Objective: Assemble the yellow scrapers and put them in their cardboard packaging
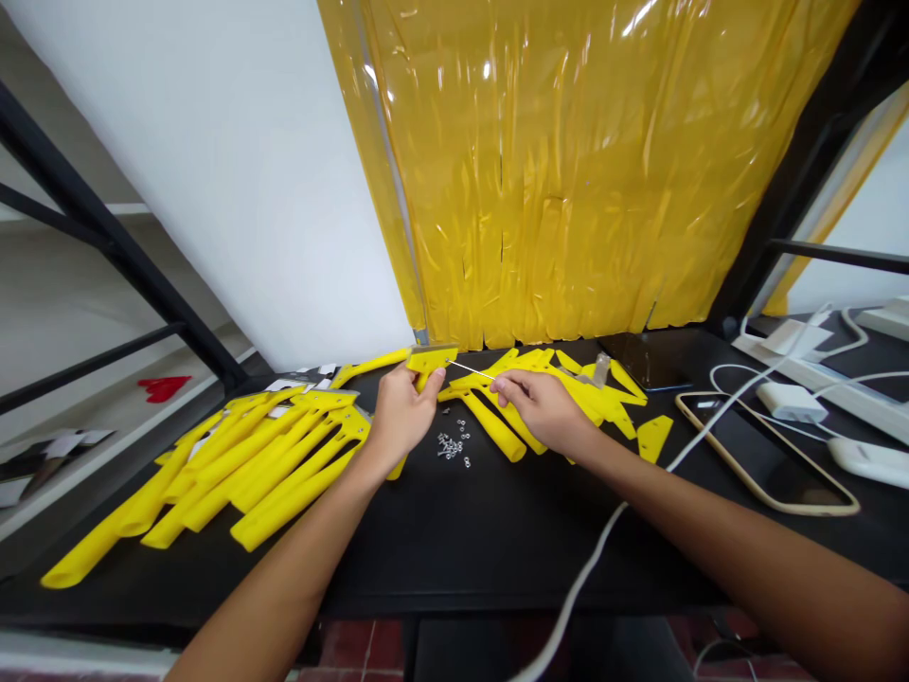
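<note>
Legible text: none | phone [774,464], toward the table's [426,549] right edge: dark screen, no characters | white charger [792,402] just behind it: no readable marking | black-and-white sheets [282,385], table's back left corner: perhaps printed, too small to tell | yellow parts [270,474]: no readable lettering

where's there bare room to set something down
The black tabletop is bare between the left forearm, the metal fasteners and the white cable; a smaller strip lies in front of the left-hand yellow handles. Crowded: right of centre, with flat yellow pieces, and far right, with smartphone and charger.
</note>
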Tool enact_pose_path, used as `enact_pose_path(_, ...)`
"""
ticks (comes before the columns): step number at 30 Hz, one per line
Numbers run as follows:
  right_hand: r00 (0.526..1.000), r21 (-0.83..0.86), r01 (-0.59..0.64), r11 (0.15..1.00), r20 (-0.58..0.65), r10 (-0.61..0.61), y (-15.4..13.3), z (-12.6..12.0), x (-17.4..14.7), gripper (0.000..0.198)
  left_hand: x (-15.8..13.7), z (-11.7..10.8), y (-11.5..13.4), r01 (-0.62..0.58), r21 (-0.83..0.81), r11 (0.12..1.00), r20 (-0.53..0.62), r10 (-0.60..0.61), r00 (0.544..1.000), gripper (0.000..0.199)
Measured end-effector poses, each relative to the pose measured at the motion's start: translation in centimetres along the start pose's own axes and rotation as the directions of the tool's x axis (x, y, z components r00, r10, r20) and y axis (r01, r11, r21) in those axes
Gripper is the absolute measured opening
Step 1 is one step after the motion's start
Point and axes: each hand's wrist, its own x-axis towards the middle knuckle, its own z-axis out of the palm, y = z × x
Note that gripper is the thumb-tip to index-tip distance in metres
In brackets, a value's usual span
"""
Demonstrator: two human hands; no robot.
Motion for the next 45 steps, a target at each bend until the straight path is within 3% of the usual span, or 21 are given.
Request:
enact_pose_path(3, 1.000, -0.044, -0.016, 0.999, -0.014, 0.015, -0.6, -0.3, -0.4, 0.039, -0.1, 0.1, -0.1, 0.015, -0.011, 1.000, 0.026, -0.015, 1.000, 0.033)
enact_pose_path(8, 0.998, -0.071, -0.037, 0.997, -0.053, 0.033, -1.2, 0.1, -1.1, 0.025, -0.2, 0.0, 0.2, 0.034, -0.039, 0.999, 0.039, -0.033, 0.999, 0.033)
enact_pose_path(11, 0.995, -0.158, 0.000, 0.988, -0.100, -0.016, -1.1, 0.0, -1.1, 0.020, -0.3, 0.0, 0.5, 0.061, -0.065, 0.996, 0.061, -0.057, 0.997, 0.034)
enact_pose_path(15, 0.995, -0.266, 0.026, 0.964, -0.089, -0.052, -0.7, -0.6, -0.7, 0.035, -0.4, 0.3, 0.1, 0.042, -0.057, 0.997, 0.056, -0.038, 0.998, 0.041)
enact_pose_path(21, 0.999, -0.072, -0.028, 0.997, -0.039, 0.026, -0.1, -0.2, -0.5, 0.024, -0.4, 0.6, -0.7, 0.020, -0.062, 0.998, 0.031, -0.018, 0.999, 0.043)
enact_pose_path(25, 0.997, -0.166, 0.060, 0.984, -0.043, -0.068, 0.2, -0.4, -0.3, 0.030, -0.6, 0.6, -0.2, 0.025, -0.105, 0.994, 0.023, -0.022, 0.999, 0.040)
enact_pose_path(31, 0.998, -0.257, -0.008, 0.966, -0.064, -0.009, 0.4, -0.7, -0.4, 0.026, -1.1, 0.7, 0.6, 0.053, -0.148, 0.988, 0.045, -0.047, 0.998, 0.034)
enact_pose_path(35, 0.999, -0.297, 0.031, 0.954, -0.030, -0.042, 0.4, -0.7, -0.3, 0.026, -1.2, 0.7, 0.5, 0.066, -0.152, 0.986, 0.070, -0.056, 0.996, 0.031)
enact_pose_path(39, 0.998, -0.261, 0.010, 0.965, -0.050, -0.024, 0.1, -0.8, -0.3, 0.027, -1.1, 0.8, 0.3, 0.047, -0.156, 0.987, 0.072, -0.036, 0.997, 0.030)
enact_pose_path(45, 0.999, -0.179, -0.007, 0.984, -0.036, 0.000, -0.2, -0.9, -0.3, 0.021, -0.7, 0.7, 0.1, 0.134, -0.171, 0.976, 0.106, -0.117, 0.987, 0.030)
